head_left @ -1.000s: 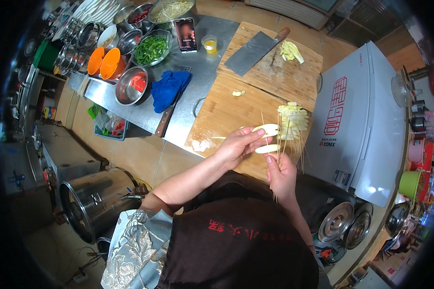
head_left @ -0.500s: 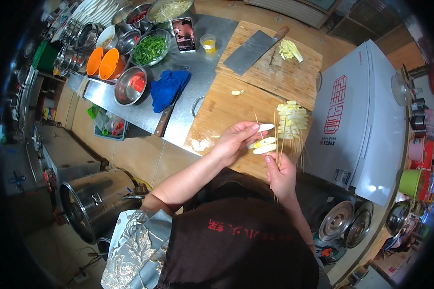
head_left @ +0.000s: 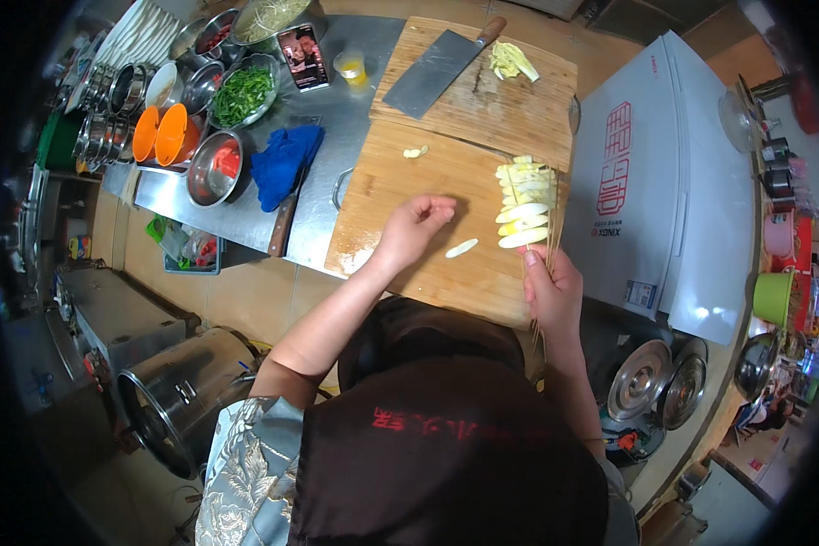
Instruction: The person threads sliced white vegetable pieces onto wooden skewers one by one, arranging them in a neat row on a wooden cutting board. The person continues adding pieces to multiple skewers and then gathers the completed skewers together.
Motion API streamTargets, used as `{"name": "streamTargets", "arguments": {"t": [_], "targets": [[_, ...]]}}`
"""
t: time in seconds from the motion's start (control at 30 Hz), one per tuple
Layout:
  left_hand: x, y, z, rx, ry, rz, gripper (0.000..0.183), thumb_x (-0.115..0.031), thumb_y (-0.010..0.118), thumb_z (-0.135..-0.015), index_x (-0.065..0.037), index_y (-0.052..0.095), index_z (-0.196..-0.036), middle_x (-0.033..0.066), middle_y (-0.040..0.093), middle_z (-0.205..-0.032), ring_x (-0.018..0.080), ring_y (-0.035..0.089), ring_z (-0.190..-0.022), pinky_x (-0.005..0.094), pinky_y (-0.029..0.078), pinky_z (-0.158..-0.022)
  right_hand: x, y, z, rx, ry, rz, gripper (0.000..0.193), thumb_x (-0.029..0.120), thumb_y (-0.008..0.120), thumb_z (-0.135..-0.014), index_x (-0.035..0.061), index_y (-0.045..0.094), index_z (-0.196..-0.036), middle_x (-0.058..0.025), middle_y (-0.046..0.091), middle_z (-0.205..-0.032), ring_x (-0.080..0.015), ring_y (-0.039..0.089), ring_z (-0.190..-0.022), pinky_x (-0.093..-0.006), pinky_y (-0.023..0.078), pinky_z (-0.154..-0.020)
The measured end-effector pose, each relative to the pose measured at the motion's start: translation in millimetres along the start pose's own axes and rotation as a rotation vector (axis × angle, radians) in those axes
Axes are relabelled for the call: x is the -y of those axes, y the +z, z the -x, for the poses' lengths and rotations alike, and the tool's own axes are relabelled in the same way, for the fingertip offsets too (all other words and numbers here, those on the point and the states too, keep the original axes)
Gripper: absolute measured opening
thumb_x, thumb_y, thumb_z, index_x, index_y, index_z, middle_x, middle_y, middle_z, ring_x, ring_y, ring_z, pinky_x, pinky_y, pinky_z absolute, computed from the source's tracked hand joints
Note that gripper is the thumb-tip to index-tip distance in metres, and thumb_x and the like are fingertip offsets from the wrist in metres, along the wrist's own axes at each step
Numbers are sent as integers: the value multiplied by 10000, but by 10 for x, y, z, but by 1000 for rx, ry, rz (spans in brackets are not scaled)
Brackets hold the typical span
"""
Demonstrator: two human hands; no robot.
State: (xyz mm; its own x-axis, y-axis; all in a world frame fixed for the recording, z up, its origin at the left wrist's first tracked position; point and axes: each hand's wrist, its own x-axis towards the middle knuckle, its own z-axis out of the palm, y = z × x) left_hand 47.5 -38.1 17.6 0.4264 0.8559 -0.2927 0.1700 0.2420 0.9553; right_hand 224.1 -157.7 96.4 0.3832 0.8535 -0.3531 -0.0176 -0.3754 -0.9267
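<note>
My right hand point(head_left: 555, 280) pinches thin bamboo skewers at the right side of the near cutting board point(head_left: 382, 205). One skewer carries pale oval vegetable slices point(head_left: 523, 227), threaded through and lying close to a row of other skewered slices point(head_left: 526, 187); where one group ends and the other begins is hard to tell. Over the middle of the board hovers my left hand point(head_left: 411, 232), fingers loosely bent and apart from the thumb, with nothing visible in it. Just to the right of and below its fingers lies a single loose slice point(head_left: 461, 247).
A cleaver point(head_left: 432, 77) and a cabbage-like leafy piece point(head_left: 513, 62) lie on the far board point(head_left: 482, 118). To the left are a blue cloth point(head_left: 285, 164) beside a knife, a steel bowl point(head_left: 214, 173), and a bowl of chopped greens point(head_left: 244, 96). A white chest freezer point(head_left: 646, 182) stands right.
My left hand has come away from the skewer and moved left, letting go of a slice. My right hand has brought the loaded skewer up against the row of others. The view has shifted slightly.
</note>
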Motion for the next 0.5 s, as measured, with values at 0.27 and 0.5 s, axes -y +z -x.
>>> {"name": "streamTargets", "arguments": {"t": [0.27,0.5], "targets": [[326,323,16,48,347,-949,134,-162,594,-743,-70,608,-840,122,590,-809,291,586,-788,398,479,-685,-40,25,140,33,57,22,184,146,509,-904,-4,589,-974,17,426,-514,-32,326,-381,-191,243,-358],[410,424,80,35,600,-1080,240,-129,581,-705,-75,571,-939,109,573,-873,273,576,-792,390,479,-648,-82,-4,180,94,74,51,169,115,521,-897,-7,596,-987,25,439,-532,-32,369,-429,-192,284,-399]]}}
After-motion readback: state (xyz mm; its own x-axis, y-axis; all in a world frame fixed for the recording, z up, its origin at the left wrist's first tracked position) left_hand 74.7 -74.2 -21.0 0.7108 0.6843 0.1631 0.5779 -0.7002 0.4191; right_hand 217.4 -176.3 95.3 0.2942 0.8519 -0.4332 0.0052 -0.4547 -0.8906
